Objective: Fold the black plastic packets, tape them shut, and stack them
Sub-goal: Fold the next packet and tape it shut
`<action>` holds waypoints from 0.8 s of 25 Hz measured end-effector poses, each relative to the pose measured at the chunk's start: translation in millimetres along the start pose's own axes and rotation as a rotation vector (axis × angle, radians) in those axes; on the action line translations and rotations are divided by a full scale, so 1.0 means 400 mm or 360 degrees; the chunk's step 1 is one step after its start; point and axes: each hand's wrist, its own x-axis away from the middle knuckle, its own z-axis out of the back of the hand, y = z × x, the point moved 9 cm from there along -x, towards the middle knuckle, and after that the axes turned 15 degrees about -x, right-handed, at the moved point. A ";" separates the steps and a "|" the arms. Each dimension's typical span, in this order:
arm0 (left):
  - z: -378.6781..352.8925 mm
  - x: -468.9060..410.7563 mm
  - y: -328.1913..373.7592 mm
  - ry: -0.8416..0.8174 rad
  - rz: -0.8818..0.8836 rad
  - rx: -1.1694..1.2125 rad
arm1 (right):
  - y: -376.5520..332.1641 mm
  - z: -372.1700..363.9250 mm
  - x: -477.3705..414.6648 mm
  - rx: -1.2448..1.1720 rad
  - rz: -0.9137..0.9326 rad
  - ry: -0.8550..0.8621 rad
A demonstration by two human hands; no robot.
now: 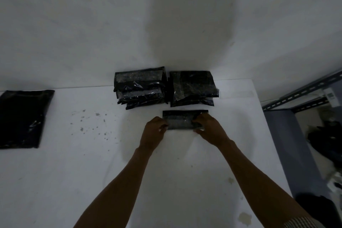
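Black folded plastic packet lies on the white table, between the grips: left hand and right hand each pinch an end. Slackening either grip could let the fold spring open.

Black folded plastic packet with grey speckled tape band, two glossy black packet stacks, flat black plastic bag, white tabletop with grey flecks and yellowish stains, grey slotted metal shelf frame, striped sleeve cuff.
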 end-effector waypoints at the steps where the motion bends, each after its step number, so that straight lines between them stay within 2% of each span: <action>1: -0.010 -0.003 -0.012 -0.0015 0.0057 0.0008 | 0.006 -0.003 -0.002 -0.0045 -0.0021 -0.0008; 4: -0.026 -0.009 -0.047 -0.0116 0.0171 0.0081 | 0.026 0.005 -0.001 -0.0135 -0.0107 0.0029; 9: -0.042 -0.030 -0.041 -0.0284 -0.0061 -0.0070 | 0.048 0.017 0.015 -0.0183 -0.0143 0.0065; 13: -0.022 -0.016 -0.041 -0.0108 -0.0035 -0.0185 | 0.059 0.038 0.026 -0.0162 -0.0184 0.0070; 16: -0.009 -0.015 0.048 -0.0002 -0.0248 -0.0320 | 0.016 0.042 0.016 -0.0014 -0.0027 0.0126; 20: -0.080 -0.032 0.109 -0.0134 -0.0484 -0.0378 | -0.031 -0.021 -0.025 0.0017 0.0062 0.0026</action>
